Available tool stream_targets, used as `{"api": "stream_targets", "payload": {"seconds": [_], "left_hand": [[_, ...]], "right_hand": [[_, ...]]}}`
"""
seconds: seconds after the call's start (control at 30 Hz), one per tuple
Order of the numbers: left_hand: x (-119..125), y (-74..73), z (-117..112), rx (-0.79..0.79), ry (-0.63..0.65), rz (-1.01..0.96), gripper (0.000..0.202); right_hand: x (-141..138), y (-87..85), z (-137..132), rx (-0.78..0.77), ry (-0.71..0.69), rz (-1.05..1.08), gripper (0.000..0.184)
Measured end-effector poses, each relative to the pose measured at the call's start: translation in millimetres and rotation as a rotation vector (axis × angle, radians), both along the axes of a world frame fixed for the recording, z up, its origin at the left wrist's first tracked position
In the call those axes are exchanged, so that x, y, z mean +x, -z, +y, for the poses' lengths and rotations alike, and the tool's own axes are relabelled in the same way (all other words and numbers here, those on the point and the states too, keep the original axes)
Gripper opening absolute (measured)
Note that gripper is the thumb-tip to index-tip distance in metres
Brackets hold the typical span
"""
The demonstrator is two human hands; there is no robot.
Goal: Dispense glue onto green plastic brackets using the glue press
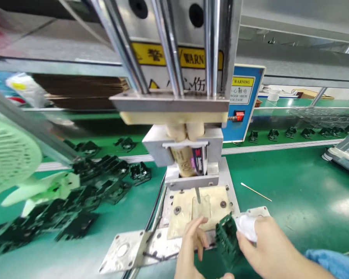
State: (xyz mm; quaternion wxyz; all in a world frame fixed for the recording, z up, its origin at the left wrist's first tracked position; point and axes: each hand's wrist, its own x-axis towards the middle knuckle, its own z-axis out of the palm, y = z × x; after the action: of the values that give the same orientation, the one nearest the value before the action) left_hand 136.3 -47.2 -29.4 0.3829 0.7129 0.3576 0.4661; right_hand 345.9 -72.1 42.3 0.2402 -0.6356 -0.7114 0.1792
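Note:
A dark green molded plastic part [228,240] with ribs and cutouts is tilted between my hands, just in front of the machine's base. My right hand [269,248] is closed on a crumpled white wipe [246,226], which lies against the part's right edge. Whether those fingers also grip the part is hard to see. On the other side, my left hand [191,248] has its fingers curved and apart, with a gap between the fingertips and the part. Behind both hands is the cream fixture block [181,213] of the press, with a slot in its middle.
The press head [174,104] hangs over the fixture on steel rods. Several dark plastic parts [113,186] lie to the left, near a light green fan [11,151]. A cotton swab [255,192] lies right of the press. Behind stands a blue control box [241,104].

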Motion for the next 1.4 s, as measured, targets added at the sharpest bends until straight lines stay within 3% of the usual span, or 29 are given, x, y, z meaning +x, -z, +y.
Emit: {"api": "stream_targets", "payload": {"seconds": [0.1,0.17,0.33,0.47,0.7,0.83,0.93,1.07,1.13,1.2,1.27,1.4], "left_hand": [[6.3,-14.1,-8.2,0.014,-0.005,0.061,0.060],[7.3,-27.7,-10.5,-0.104,-0.050,0.085,0.047],[-4.3,-60.7,17.0,-0.705,-0.008,0.017,0.058],[-19.6,-74.8,58.6,-0.951,0.090,-0.068,0.072],[-22.0,-70.4,100.0,-0.804,0.139,-0.034,0.070],[-16.4,-61.0,101.2,-0.639,0.095,0.044,0.078],[-17.4,-58.6,94.9,-0.463,0.086,0.259,0.075],[-46.1,-67.2,87.8,-0.280,-0.033,0.515,0.098],[-75.0,-71.8,86.2,-0.242,-0.176,0.588,0.093],[-107.3,-72.0,84.2,-0.338,-0.273,0.634,0.080],[-134.2,-67.6,79.9,-0.495,-0.265,0.583,0.079],[-151.4,-56.2,65.1,-0.689,-0.266,0.415,0.076]], "right_hand": [[-23.1,8.8,-26.3,0.100,-0.027,0.097,0.027],[-29.6,10.8,-31.0,0.121,0.014,0.206,0.031],[-22.1,8.2,-37.6,0.103,0.076,0.427,0.030],[-9.6,13.5,-48.7,0.080,0.223,0.479,0.037],[24.7,28.3,-61.2,-0.006,0.530,0.505,0.040],[45.8,34.1,-62.5,0.005,0.638,0.497,0.040],[55.6,41.0,-54.9,-0.012,0.737,0.479,0.044],[64.5,54.4,-30.0,-0.007,0.896,0.520,0.052],[67.0,61.5,-17.1,-0.055,0.885,0.583,0.055],[67.2,67.3,-8.3,-0.100,0.810,0.660,0.055],[65.5,70.6,-4.6,-0.103,0.747,0.736,0.054],[62.3,72.0,-5.6,-0.089,0.743,0.806,0.054]]}}
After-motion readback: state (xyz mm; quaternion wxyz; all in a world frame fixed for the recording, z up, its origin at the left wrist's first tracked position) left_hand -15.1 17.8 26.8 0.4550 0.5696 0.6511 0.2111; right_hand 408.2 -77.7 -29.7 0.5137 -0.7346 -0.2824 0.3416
